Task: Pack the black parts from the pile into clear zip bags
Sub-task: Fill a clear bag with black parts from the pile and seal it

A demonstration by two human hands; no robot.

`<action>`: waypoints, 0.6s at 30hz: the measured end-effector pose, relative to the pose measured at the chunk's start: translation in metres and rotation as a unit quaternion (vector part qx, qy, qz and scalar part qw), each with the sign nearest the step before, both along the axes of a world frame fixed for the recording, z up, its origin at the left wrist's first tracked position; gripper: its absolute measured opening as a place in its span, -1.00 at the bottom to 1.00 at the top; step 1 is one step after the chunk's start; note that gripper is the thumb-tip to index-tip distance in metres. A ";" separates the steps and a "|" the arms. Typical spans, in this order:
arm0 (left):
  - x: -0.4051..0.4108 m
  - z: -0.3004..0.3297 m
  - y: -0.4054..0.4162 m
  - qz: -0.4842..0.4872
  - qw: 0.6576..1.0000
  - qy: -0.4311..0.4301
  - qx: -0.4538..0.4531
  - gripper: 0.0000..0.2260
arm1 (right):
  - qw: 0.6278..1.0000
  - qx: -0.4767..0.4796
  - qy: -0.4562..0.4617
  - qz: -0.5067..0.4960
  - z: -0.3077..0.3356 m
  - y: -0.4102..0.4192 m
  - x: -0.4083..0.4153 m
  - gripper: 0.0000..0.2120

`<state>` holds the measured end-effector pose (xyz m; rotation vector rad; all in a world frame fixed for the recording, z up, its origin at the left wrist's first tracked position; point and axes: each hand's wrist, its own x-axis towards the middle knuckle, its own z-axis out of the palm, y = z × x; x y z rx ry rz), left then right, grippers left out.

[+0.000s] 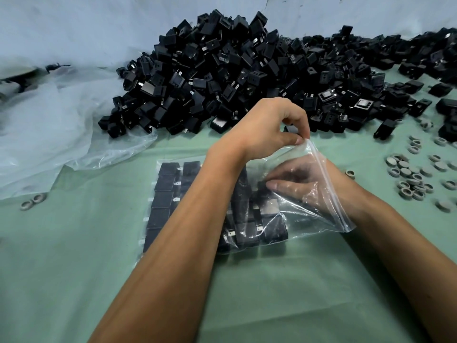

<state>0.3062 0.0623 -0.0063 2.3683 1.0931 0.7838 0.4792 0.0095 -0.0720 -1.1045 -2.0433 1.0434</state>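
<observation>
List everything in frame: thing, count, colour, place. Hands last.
Pile of black boxy plastic parts with metal tabs: hundreds, black, far centre to right of the table.
Clear plastic zip bag: one, transparent, centre, mouth lifted open, rows of black parts inside.
Small grey ring-shaped pieces: dozens, grey, scattered at right; a couple at left edge.
Loose clear plastic sheeting: one crumpled mass, translucent, left.
Green table cover: one, pale green, under everything.
Pale backdrop sheet: one, bluish white, behind the pile.
Left hand: pinches the bag's upper lip, holding it up.
Right hand: inside the bag, fingers on a black part.
</observation>
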 end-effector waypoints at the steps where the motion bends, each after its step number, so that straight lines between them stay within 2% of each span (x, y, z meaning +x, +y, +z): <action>1: 0.000 0.000 0.000 0.000 1.000 -0.001 -0.001 -0.90 | 1.000 0.006 0.001 0.001 -0.002 0.000 -0.001 -0.88; 9: 0.000 -0.001 0.000 0.001 1.000 0.001 -0.005 -0.90 | 1.000 -0.023 0.001 0.000 0.009 0.002 0.010 -0.84; 11: -0.001 -0.002 0.002 0.008 1.000 0.000 -0.006 -0.90 | 0.999 -0.053 -0.004 -0.004 0.016 0.004 0.024 -0.92; 13: 0.000 -0.003 0.002 0.013 1.000 0.000 -0.003 -0.90 | 0.992 -0.094 0.038 -0.072 0.018 0.007 0.035 -0.96; 15: 0.003 -0.005 0.001 0.016 1.000 0.006 0.004 -0.91 | 0.974 -0.063 0.089 -0.200 0.018 0.015 0.041 -0.92; 16: 0.004 -0.005 0.001 0.017 1.000 0.010 0.009 -0.91 | 0.962 -0.024 0.086 -0.259 0.018 0.020 0.042 -0.89; 18: 0.007 -0.005 0.000 0.022 0.999 0.022 0.023 -0.92 | 0.947 0.074 -0.010 -0.311 0.019 0.037 0.043 -0.90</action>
